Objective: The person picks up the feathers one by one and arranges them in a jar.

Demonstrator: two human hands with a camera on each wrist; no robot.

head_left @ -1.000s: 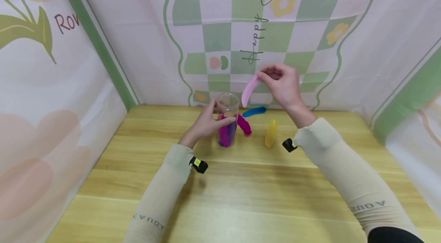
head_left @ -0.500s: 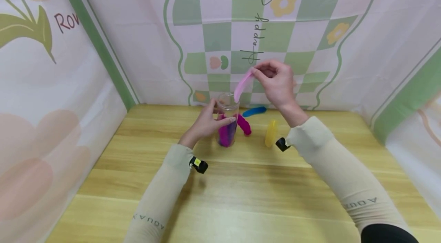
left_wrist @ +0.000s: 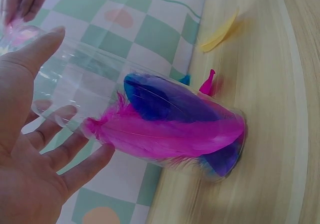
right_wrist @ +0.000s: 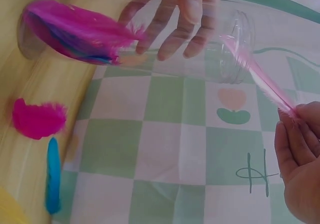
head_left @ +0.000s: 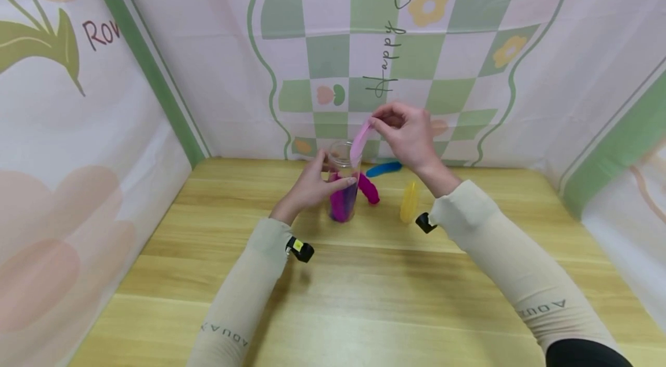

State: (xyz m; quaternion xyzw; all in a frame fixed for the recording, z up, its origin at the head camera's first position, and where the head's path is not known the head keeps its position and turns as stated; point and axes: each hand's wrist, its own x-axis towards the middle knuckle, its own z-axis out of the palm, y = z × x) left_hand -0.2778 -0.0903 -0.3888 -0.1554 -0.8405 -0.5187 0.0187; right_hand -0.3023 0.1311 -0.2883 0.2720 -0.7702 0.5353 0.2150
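Note:
A tall clear jar [head_left: 344, 163] stands upright on the table, with magenta and dark blue-purple feathers [left_wrist: 170, 134] inside its lower part. My left hand [head_left: 316, 183] holds the jar from the left side, thumb across the front and fingers around the back. Between thumb and fingertips, my right hand [head_left: 408, 136] pinches one end of a light pink feather [right_wrist: 260, 77]. The feather's free tip dips into the jar's open mouth [right_wrist: 240, 47]; the right fingers stay outside, up and to the right of the rim.
Right of the jar, a magenta feather [head_left: 369, 189], a blue feather [head_left: 384, 169] and a yellow feather [head_left: 409, 203] lie on the wooden table [head_left: 364, 297]. A patterned cloth [head_left: 374, 55] hangs right behind the table's back edge.
My right hand has moved left and then down, bringing the pink feather from beside the jar to its mouth, tip inside. The left hand and jar have stayed put.

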